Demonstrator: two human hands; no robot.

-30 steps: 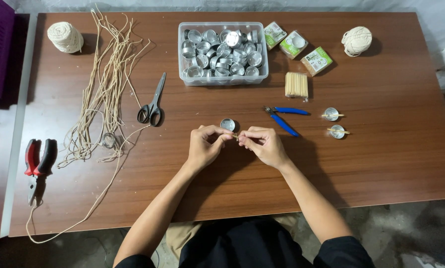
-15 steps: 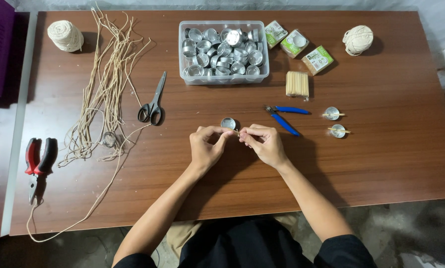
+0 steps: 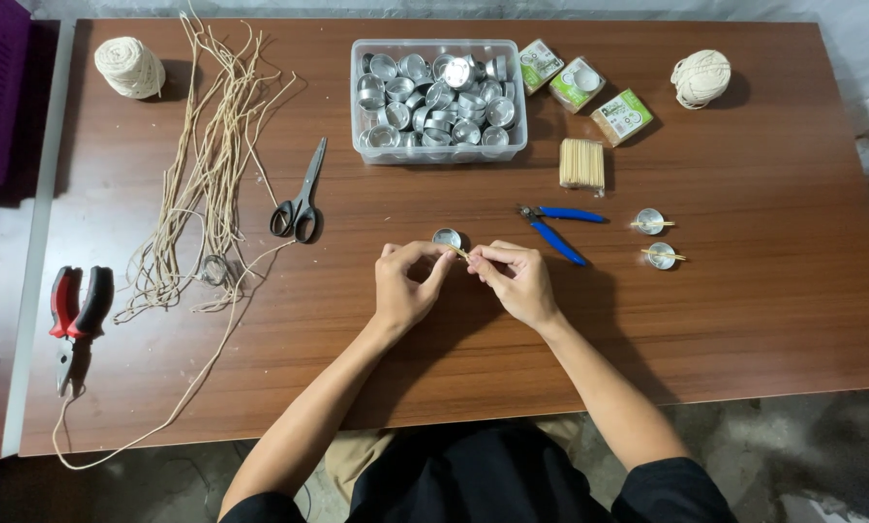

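Note:
My left hand and my right hand meet over the middle of the brown table. Between their fingertips they pinch a thin wooden stick with a bit of string on it; which hand bears most of it I cannot tell. A small round metal cup sits on the table just behind the fingers. Blue-handled pliers lie to the right of my right hand.
A clear tub of metal cups stands at the back. Scissors, cut cords, red pliers and a twine ball lie left. Sticks, green boxes, another twine ball and two cups with sticks lie right.

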